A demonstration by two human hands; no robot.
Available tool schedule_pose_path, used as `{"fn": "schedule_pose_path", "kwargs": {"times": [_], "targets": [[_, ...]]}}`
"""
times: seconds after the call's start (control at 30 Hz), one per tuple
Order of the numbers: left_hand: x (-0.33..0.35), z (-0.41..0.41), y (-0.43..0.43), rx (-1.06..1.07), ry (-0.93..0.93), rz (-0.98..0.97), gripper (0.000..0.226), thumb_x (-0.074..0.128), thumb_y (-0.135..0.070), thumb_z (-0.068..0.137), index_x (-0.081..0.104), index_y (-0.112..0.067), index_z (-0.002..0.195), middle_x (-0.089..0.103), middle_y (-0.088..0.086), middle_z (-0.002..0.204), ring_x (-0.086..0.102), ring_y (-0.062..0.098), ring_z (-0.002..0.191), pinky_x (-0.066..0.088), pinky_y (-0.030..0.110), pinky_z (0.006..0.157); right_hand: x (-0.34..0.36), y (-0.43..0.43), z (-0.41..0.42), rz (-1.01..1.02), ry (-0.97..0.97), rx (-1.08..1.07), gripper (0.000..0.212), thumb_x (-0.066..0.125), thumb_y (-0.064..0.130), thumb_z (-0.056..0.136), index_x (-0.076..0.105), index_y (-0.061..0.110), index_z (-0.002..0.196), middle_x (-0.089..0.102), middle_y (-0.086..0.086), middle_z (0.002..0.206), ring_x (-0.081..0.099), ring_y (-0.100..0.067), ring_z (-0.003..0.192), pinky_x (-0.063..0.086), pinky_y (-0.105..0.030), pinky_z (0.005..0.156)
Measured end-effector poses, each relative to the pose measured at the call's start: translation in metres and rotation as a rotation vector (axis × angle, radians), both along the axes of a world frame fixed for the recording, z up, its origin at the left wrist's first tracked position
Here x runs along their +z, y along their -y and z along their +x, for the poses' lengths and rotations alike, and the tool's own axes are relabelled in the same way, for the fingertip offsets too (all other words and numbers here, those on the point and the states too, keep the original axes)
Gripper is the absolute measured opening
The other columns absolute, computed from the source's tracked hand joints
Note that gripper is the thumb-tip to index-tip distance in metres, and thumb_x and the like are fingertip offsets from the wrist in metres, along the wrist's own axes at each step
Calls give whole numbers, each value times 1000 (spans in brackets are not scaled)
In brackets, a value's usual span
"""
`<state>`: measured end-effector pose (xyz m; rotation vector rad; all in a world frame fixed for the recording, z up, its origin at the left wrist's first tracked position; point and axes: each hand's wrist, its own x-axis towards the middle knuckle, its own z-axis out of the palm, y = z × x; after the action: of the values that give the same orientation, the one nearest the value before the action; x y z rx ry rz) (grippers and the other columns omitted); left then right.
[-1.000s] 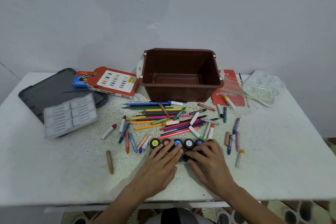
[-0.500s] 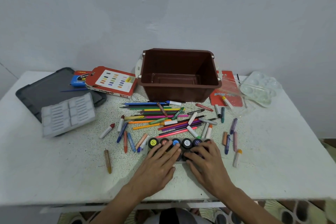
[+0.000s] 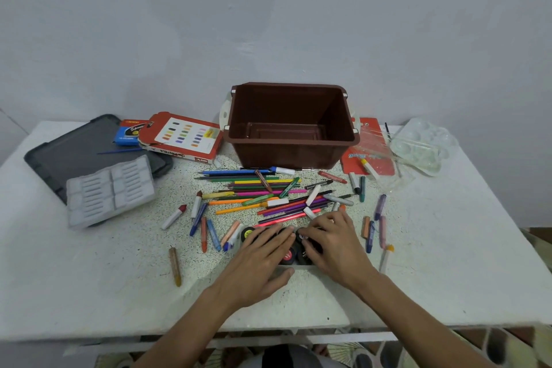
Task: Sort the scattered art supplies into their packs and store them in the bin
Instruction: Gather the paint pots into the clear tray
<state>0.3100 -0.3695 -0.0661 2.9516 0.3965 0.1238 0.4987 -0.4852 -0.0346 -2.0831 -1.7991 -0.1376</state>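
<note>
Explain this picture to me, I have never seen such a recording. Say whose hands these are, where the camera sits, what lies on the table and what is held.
There is no machine here. A person wears one wide camera on the head, looking forward and down, so this single picture shows their own two arms reaching in from below. On the white table stands an empty brown bin. In front of it lies a scatter of coloured pencils and crayons. To the left are a grey moulded tray, a red pastel box and a dark lid; to the right is a clear palette. The left hand lies with straight fingers on a set of black paint pots. The right hand has bent fingers on the same pots; whether it grips one cannot be told.
</note>
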Motion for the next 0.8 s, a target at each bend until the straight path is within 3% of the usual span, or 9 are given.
{"fn": "schedule_pose_path", "kwargs": {"times": [0.3,0.6,0.8], "targets": [[3,1,0,7,67,-31,64,31,-58,102,30,-20,153,23,-8,161,15,12,150,7,36,120,-3,-4,5,-43,-223,11,7,69,26,84,66,25,90,60,12,98,47,-17,92,40,-34,82],[1,1,-1,5,66,-51,64,29,-58,102,27,-21,154,19,-10,162,12,10,150,9,37,120,-10,1,7,88,-142,34,10,76,28,83,73,22,90,70,11,100,52,-18,93,42,-35,83],[2,1,0,8,64,-53,64,29,-58,102,27,-22,154,19,-10,162,12,10,150,7,36,120,-14,3,8,144,-102,59,17,68,34,88,75,19,90,71,8,100,54,-16,93,40,-35,88]]}}
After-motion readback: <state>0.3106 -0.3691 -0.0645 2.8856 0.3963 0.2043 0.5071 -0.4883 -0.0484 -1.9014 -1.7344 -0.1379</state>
